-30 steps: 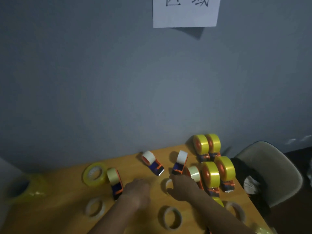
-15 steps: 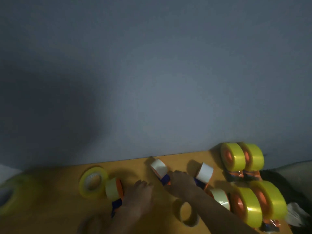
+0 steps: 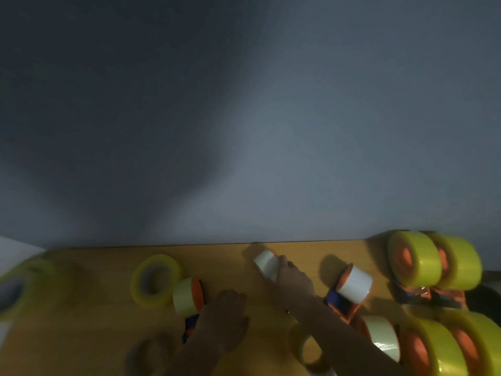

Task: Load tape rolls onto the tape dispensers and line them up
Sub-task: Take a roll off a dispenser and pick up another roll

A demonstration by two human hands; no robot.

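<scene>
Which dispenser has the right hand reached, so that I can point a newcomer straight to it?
Start at the table's far edge below the grey wall. Near its middle lies the white-roll dispenser under the right hand. Unlike the other white-roll dispenser to its right, it is touched and lies nearest the wall.

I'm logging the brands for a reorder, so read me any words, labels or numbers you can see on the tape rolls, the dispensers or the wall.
None can be read: no print shows on the bright yellow tape rolls, the white tape roll on the orange and blue dispenser or the bare grey wall. The picture is dim and blurred.
</scene>
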